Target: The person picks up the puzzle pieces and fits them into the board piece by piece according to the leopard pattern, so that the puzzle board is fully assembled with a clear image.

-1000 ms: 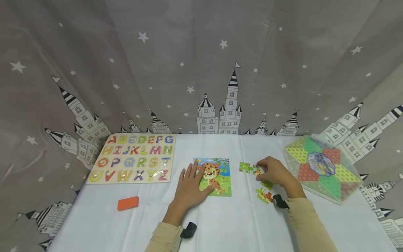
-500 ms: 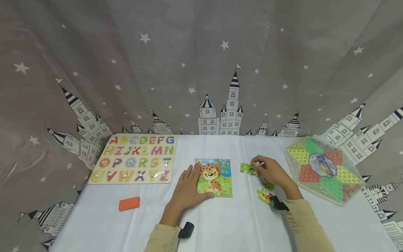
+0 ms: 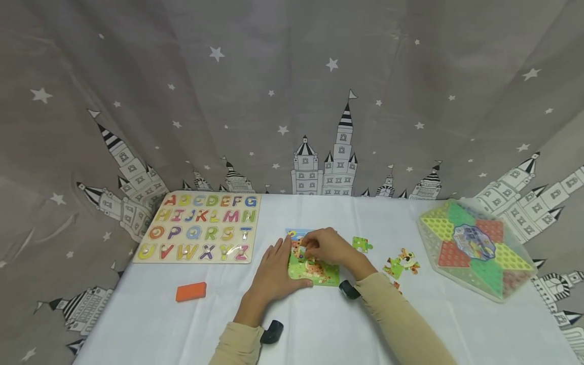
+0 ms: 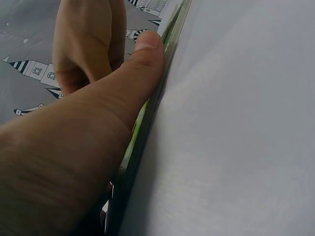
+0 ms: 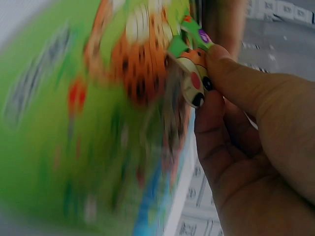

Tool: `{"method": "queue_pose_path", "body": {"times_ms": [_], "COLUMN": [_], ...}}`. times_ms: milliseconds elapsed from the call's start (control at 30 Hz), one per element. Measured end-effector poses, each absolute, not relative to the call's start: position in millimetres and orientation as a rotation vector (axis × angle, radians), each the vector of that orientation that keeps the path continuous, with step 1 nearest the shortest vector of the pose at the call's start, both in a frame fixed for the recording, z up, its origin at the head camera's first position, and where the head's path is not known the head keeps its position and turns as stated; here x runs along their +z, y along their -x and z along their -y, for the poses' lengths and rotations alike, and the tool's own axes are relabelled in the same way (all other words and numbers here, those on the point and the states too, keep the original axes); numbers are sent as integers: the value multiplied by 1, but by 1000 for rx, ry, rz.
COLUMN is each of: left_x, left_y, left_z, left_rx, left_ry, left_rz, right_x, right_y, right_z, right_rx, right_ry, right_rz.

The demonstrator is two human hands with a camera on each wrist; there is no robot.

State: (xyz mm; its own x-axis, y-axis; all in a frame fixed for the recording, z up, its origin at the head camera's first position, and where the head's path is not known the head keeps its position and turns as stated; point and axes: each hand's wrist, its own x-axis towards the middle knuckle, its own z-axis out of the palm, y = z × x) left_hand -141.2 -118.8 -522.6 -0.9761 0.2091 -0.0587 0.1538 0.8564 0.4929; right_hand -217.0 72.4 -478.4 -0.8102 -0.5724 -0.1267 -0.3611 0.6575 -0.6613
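Room beyond puzzle board (image 3: 315, 274), left fingers (image 3: 285, 249) barring its left

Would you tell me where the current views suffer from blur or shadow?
Right wrist: the picture board is smeared by blur, the pinched puzzle piece noticeably sharper. Left wrist: the left hand looks dim, with shadow along the board's edge. Head: fairly even light, letter board legible.

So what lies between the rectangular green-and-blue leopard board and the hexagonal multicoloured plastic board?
In the head view: a loose green jigsaw piece, orange-and-green pieces, white cloth and the beige right sleeve.
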Motion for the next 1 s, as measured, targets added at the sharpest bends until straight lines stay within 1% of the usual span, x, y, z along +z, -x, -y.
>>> {"method": "queue_pose_path", "body": {"times_ms": [133, 333, 567, 767, 1000], "left_x": [-525, -524, -523, -525, -525], "left_y": [141, 139, 140, 142, 141], "left_z": [118, 118, 117, 118, 120], "left_rx": [730, 747, 789, 771, 745], "left_ry": [-315, -326, -294, -282, -321], "left_rz": [-2934, -2955, -2919, -2940, -2928], "right_x": [-485, -493, -491, -491, -491], "right_y": [214, 212, 203, 197, 196], "right_z": [-53, -41, -49, -54, -51], "right_rx": [-887, -893, -845, -801, -726], "right_ry": [814, 816, 760, 851, 880], "right_rz": [-2584, -2678, -2765, -2752, -2762]}}
